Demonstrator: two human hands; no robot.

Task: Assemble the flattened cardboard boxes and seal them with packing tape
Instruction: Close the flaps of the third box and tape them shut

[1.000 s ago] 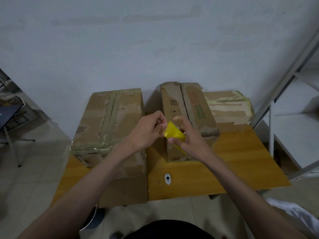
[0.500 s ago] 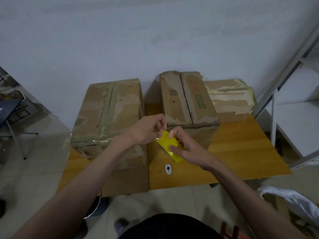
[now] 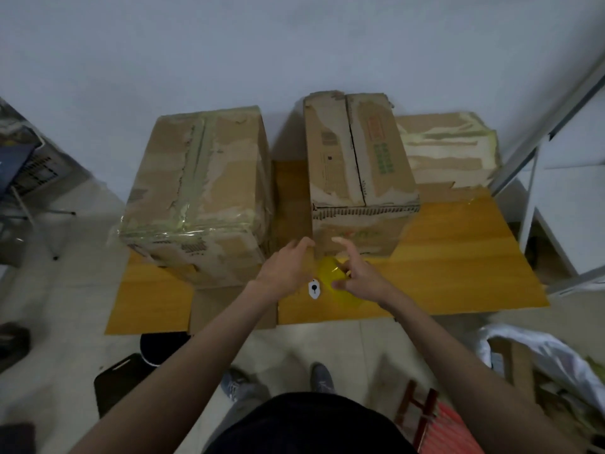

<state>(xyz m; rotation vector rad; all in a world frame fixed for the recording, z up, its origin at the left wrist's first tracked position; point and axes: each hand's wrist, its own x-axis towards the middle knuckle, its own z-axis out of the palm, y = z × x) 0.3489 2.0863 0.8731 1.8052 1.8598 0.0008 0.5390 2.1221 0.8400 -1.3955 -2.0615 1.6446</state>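
While both hands work low at the near face of the middle box, the yellow translucent roll of packing tape (image 3: 329, 273) sits between them, just above the orange wooden tabletop (image 3: 458, 257). Right hand (image 3: 355, 273) holds the roll, thumb and curled fingers around its right side, index finger stretched up toward the box face. Left hand (image 3: 284, 267) has fingers reaching to the lower left corner of the tall brown cardboard box with green and red print (image 3: 357, 165); looks like it pinches the tape end there, blurred, cannot tell for sure. That box stands upright at tabletop centre, top flaps closed with an open seam between them. Large brown cardboard box wrapped in worn clear tape (image 3: 199, 191) sits to the left, overhanging the near edge, apart from the middle box. Flattened cardboard with pale tape strips (image 3: 448, 149) lies behind on the right against the white wall (image 3: 229, 44). Small white tag with black mark (image 3: 313, 289) on the tabletop near the left wrist. White metal shelf frame (image 3: 563, 126) at right. Grey shoes (image 3: 320, 378) on the tiled floor below.
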